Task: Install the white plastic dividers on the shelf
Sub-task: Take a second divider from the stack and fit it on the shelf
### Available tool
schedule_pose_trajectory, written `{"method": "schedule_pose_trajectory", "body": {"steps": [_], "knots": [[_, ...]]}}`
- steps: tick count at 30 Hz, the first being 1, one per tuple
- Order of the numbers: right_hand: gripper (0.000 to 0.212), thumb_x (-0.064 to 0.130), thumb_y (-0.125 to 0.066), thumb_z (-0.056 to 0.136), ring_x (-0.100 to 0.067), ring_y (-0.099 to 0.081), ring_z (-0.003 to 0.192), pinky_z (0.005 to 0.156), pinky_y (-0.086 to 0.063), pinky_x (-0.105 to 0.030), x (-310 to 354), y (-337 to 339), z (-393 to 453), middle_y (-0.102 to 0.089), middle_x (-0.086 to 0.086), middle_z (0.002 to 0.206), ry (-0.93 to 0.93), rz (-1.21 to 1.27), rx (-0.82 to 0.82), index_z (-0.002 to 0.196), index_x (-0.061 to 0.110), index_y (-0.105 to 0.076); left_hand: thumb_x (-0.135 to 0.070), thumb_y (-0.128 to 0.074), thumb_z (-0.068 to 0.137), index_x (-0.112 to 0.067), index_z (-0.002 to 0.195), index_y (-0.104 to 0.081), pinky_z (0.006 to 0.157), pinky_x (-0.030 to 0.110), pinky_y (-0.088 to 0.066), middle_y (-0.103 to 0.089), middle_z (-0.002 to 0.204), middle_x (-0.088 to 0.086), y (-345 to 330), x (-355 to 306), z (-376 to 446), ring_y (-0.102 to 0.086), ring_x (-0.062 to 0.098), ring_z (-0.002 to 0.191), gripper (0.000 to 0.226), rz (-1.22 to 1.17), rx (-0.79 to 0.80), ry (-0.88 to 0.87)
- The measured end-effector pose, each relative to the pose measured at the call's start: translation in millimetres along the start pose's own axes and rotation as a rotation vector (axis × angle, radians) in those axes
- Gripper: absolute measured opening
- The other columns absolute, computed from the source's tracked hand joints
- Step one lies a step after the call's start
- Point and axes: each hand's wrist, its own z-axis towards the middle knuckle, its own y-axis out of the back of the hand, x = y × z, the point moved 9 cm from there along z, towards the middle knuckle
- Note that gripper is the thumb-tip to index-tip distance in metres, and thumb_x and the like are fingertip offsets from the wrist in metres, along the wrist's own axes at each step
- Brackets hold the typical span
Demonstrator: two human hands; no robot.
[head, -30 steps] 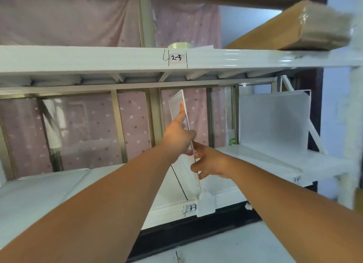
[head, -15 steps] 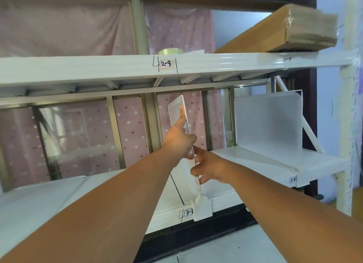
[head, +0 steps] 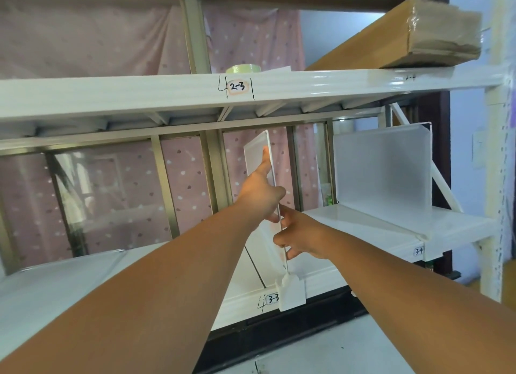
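Both hands are on one thin, translucent white plastic divider panel (head: 261, 245) standing upright at the centre of the frame. The left hand (head: 258, 196) is open against the panel's left face, forefinger stretched up toward the top edge, steadying it. The right hand (head: 300, 235) is closed on the panel's near edge lower down, thumb and fingers pinching it from the right.

The panel's foot sits in a small white plastic clip block (head: 290, 291) on the front lip of the white metal lower shelf (head: 363, 228), just beside the handwritten label "3-3" (head: 272, 299). A second frosted white divider (head: 382, 169) stands on the same shelf at right of centre, apparently already fitted. Above, the white upper shelf (head: 111, 97) carries a roll of pale green tape (head: 243, 69) and a long brown cardboard box (head: 405, 35) in the upper right.

The step in hand looks like seating this divider: its front end is in the clip, and it is being squared up. Whether its back end is caught at the rear of the shelf cannot be told. The next move would call for holding the panel vertical and in line from front to back, then pressing it down and rearward until it sits firm, with both hands releasing only once it stands alone.
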Motion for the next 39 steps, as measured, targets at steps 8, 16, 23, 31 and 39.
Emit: {"method": "schedule_pose_trajectory", "body": {"steps": [8, 16, 23, 31, 39], "knots": [[0.094, -0.008, -0.063, 0.079, -0.028, -0.063, 0.098, 0.077, -0.062, -0.047, -7, 3, 4, -0.055, -0.001, 0.111, -0.030, 0.012, -0.016, 0.152, 0.041, -0.027, 0.005, -0.061, 0.099, -0.048, 0.165, -0.022, 0.064, 0.047, -0.062, -0.051, 0.155, 0.008, -7, -4, -2, -0.058, 0.028, 0.089, 0.093, 0.008, 0.019, -0.012], [0.091, -0.006, -0.063, 0.080, -0.028, -0.064, 0.095, 0.080, -0.061, -0.048, -12, 3, 5, -0.055, -0.005, 0.104, -0.045, 0.014, -0.024, 0.151, 0.038, -0.029, 0.004, -0.062, 0.098, -0.049, 0.165, -0.018, 0.051, 0.040, -0.065, -0.054, 0.145, 0.005, -8, 0, 5, -0.052, 0.013, 0.064, 0.096, 0.077, 0.005, -0.029], [0.089, -0.004, -0.064, 0.080, -0.027, -0.067, 0.088, 0.077, -0.062, -0.047, -18, 3, 11, -0.060, -0.008, 0.099, -0.057, -0.027, -0.045, 0.151, 0.036, -0.029, 0.001, -0.063, 0.098, -0.051, 0.165, -0.015, 0.064, 0.050, -0.068, -0.046, 0.085, -0.012, -13, 3, 9, -0.053, 0.015, 0.060, 0.097, 0.107, 0.035, -0.024], [0.084, -0.005, -0.064, 0.080, -0.025, -0.068, 0.076, 0.068, -0.064, -0.042, -15, 6, 13, -0.062, -0.011, 0.093, -0.062, -0.035, -0.057, 0.146, 0.036, -0.034, 0.002, -0.063, 0.097, -0.051, 0.165, -0.015, 0.059, 0.050, -0.068, -0.040, 0.078, -0.012, -12, -2, 11, -0.051, 0.016, 0.057, 0.098, 0.151, 0.026, -0.029], [0.085, -0.005, -0.063, 0.079, -0.027, -0.068, 0.074, 0.065, -0.064, -0.040, -17, 6, 11, -0.064, -0.015, 0.092, -0.063, -0.035, -0.064, 0.147, 0.037, -0.033, 0.002, -0.065, 0.097, -0.047, 0.166, -0.017, 0.046, 0.033, -0.061, -0.041, 0.079, -0.014, -14, -4, 12, -0.051, 0.013, 0.057, 0.098, 0.174, 0.000, -0.061]]}}
